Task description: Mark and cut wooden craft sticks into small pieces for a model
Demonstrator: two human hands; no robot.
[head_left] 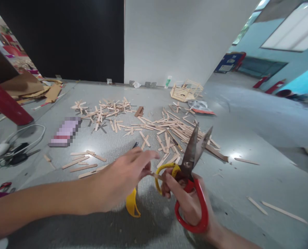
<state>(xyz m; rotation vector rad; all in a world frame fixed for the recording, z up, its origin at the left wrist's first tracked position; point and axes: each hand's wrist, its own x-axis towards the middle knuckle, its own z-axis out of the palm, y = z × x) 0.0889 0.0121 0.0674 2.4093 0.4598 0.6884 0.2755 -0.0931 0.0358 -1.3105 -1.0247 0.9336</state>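
My right hand (189, 199) is closed around scissors (192, 155) with one red and one yellow handle loop. Their blades point up and away, slightly apart. Between my two hands is a short piece of wooden stick (157, 176); my left hand (120, 176) pinches one end, and my right thumb presses near the other. Beneath my left hand a curved yellow thing (132, 204) shows, partly covered, its kind unclear. The dark tip of a pen-like thing (135, 144) sticks out behind my left knuckles. Loose craft sticks (180, 128) lie in a heap beyond the scissors.
Star-shaped stick bundles (99, 114) lie at the back left. A stick framework (186, 91) stands at the back right beside a plastic packet (201, 107). A phone (66, 132), keys (18, 155) and a white cable (41, 133) are on the left. Cut sticks (283, 211) lie right.
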